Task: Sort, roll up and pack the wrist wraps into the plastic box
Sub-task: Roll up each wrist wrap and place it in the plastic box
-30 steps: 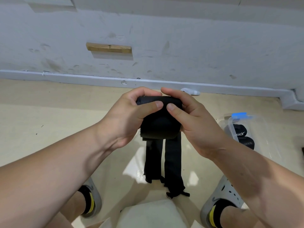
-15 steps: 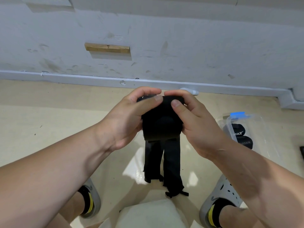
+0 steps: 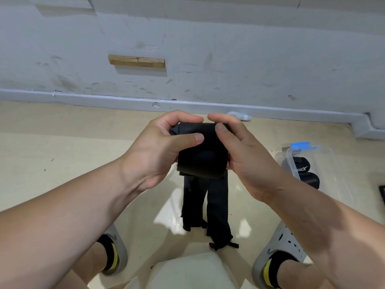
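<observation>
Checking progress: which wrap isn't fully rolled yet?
The wrap gripped by the left hand and right hand: its strips hang loose. The near roll and far roll in the box are finished.

the room was bright and evenly lit, the light soft and coming from above. white glare pooled on the glossy floor (image 3: pixel 62 142) between the feet. a wooden block (image 3: pixel 136 61) on the wall (image 3: pixel 229 49) threw a soft shadow below and a little to the right. the black wrist wrap (image 3: pixel 202 159) was so dark that its folds hardly showed. the clear plastic box (image 3: pixel 333 167) caught a faint sheen. the skirting (image 3: pixel 104 98) bowed from the wide lens, and the forearms (image 3: pixel 62 230) looked stretched and slightly soft near the lower corners.
</observation>
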